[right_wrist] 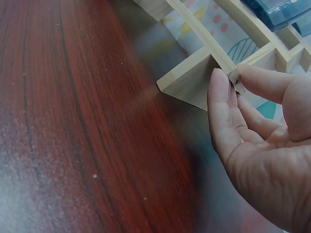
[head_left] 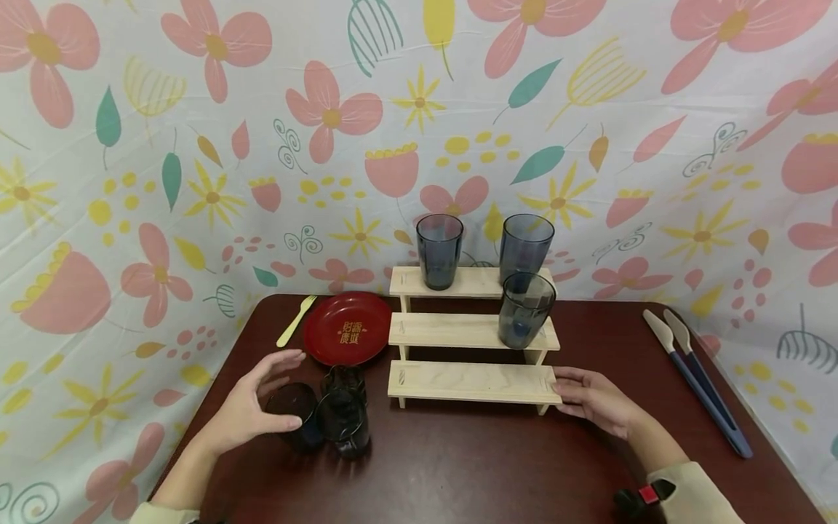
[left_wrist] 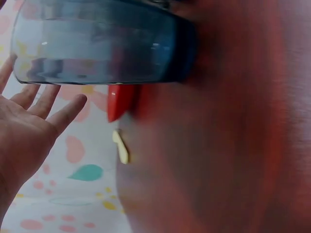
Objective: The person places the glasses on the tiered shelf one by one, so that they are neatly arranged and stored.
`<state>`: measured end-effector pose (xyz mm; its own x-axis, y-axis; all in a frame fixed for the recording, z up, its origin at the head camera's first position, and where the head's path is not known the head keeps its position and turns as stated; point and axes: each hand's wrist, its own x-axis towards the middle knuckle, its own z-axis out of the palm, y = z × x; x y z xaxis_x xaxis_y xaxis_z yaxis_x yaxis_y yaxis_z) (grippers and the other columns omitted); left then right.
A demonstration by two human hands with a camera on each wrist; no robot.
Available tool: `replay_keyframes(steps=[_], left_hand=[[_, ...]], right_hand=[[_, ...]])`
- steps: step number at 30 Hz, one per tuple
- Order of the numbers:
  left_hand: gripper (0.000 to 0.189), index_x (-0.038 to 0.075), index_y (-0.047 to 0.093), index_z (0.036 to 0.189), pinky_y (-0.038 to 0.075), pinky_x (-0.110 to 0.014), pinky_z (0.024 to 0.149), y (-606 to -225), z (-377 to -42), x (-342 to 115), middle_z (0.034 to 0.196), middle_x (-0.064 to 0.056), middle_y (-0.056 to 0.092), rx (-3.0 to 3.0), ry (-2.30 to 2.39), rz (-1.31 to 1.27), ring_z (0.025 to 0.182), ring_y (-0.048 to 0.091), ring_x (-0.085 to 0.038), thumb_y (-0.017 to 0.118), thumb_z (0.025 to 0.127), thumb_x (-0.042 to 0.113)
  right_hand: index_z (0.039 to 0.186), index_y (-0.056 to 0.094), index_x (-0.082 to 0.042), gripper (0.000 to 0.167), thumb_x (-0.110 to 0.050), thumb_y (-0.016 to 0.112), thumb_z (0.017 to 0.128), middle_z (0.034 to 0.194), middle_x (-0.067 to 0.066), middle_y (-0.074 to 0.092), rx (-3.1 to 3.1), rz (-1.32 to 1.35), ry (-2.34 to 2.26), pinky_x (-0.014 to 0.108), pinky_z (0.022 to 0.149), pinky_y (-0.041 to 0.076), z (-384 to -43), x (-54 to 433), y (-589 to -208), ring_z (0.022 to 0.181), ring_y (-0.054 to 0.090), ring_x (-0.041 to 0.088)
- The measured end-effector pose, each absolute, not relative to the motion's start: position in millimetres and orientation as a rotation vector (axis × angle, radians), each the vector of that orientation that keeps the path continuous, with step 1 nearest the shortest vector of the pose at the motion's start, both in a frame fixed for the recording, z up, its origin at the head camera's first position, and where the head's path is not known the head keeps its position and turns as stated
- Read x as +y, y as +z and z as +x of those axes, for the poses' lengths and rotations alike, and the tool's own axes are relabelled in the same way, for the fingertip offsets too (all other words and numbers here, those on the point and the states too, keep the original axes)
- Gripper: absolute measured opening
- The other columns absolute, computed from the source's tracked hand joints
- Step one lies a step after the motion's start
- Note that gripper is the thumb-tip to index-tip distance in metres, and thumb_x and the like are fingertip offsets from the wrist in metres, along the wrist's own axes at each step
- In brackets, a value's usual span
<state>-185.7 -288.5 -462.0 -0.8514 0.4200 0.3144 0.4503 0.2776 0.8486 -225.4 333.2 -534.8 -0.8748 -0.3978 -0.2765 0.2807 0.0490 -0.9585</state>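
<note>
In the head view, my left hand (head_left: 244, 404) curves loosely around the left side of a dark glass (head_left: 294, 418). The left wrist view shows the fingers spread beside that blue-tinted glass (left_wrist: 107, 46), not gripping it. Two more dark glasses stand close against it, one in front (head_left: 343, 422) and one behind (head_left: 345, 380). My right hand (head_left: 592, 400) pinches the right end of the lowest board of a three-step wooden rack (head_left: 471, 382), thumb and fingertips on the edge. Upright on the rack are a top-left glass (head_left: 439, 255), a top-right glass (head_left: 532, 244) and a middle-step glass (head_left: 526, 313).
A red plate (head_left: 347, 327) with gold characters lies left of the rack, beside a pale yellow fork (head_left: 297, 321). Two blue-handled knives (head_left: 700, 386) lie at the right edge of the dark wooden table (head_left: 471, 466). A flowered cloth (head_left: 393, 145) hangs behind.
</note>
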Motion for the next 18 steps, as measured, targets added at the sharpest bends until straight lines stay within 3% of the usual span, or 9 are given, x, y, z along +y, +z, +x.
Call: replay_keyframes(steps=[6, 11, 18], left_hand=[[0.092, 0.01, 0.043, 0.154, 0.038, -0.018, 0.108, -486.5, -172.4, -294.0, 0.152, -0.01, 0.051, -2.497, -1.726, -0.783, 0.139, 0.047, -0.027, 0.091, 0.076, 0.0], [0.092, 0.01, 0.044, 0.153, 0.046, -0.022, 0.103, -497.3, -166.1, -290.6, 0.149, -0.013, 0.051, -2.493, -1.818, -0.746, 0.133, 0.053, -0.017, 0.091, 0.076, 0.0], [0.09, 0.014, 0.045, 0.152, 0.052, -0.028, 0.095, -507.5, -160.5, -289.2, 0.139, -0.014, 0.057, -2.546, -1.834, -0.574, 0.121, 0.061, -0.02, 0.093, 0.076, 0.004]], right_hand=[[0.155, 0.018, 0.018, 0.07, -0.016, 0.058, 0.108, 0.125, 0.002, 0.064, 1.856, -0.12, -1.871, 0.036, 0.094, 0.056, -225.6, 332.7, -534.4, 0.111, 0.066, 0.013], [0.156, 0.019, 0.017, 0.069, -0.016, 0.057, 0.109, 0.125, 0.002, 0.063, 1.853, -0.114, -1.87, 0.036, 0.094, 0.056, -225.7, 332.4, -535.1, 0.111, 0.066, 0.013], [0.155, 0.021, 0.016, 0.067, -0.016, 0.057, 0.109, 0.125, 0.003, 0.064, 1.852, -0.128, -1.868, 0.036, 0.093, 0.056, -225.8, 333.8, -534.5, 0.111, 0.066, 0.014]])
